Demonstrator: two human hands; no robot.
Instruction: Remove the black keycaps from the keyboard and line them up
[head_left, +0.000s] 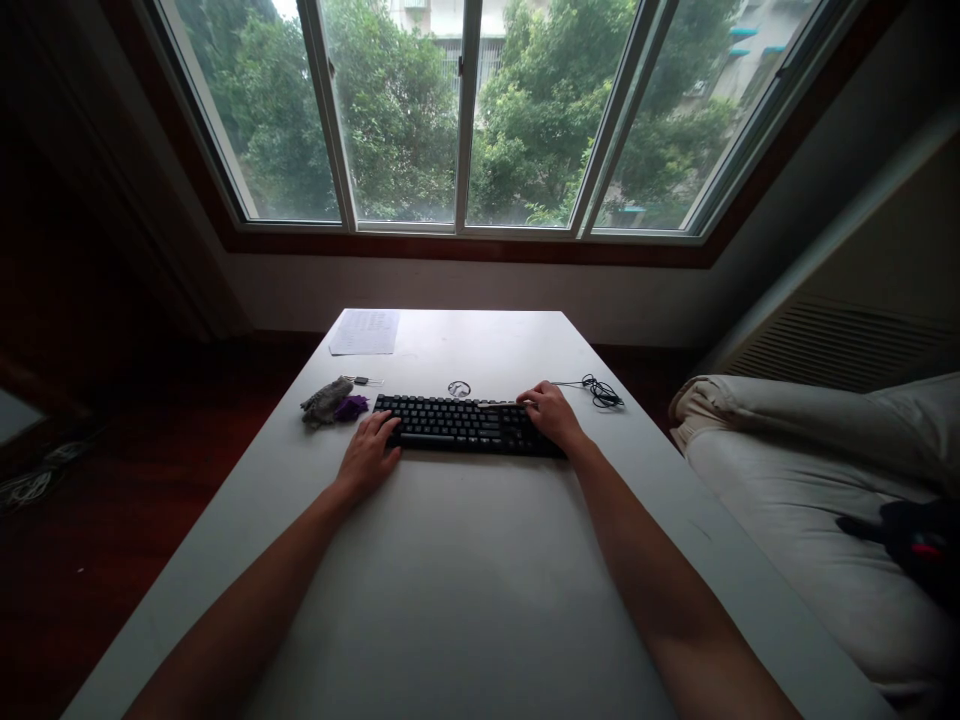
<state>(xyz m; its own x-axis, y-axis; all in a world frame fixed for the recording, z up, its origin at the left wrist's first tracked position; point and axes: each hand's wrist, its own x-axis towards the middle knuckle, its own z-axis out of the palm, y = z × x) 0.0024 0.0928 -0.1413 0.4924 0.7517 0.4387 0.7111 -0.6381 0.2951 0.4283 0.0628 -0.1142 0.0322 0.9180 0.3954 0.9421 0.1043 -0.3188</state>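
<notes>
Keyboard point(450, 425), black: flat on white bench point(450, 570), between left hand point(367, 450) and right hand point(551, 414).
Left hand: fingers loosely extended, resting at keyboard's left end, apparently grasping nothing.
Right hand: fingers closed on slim pale tool point(496, 404), over the keys.
Grey-and-purple fluffy item point(327, 402): beyond left hand, leftward.
Coiled cable point(602, 392): right of right hand.

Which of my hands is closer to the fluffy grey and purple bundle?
Left. The left hand is just right of the fluffy grey and purple bundle, at the black keyboard's left end; the right hand is farther, over its right part.
</notes>
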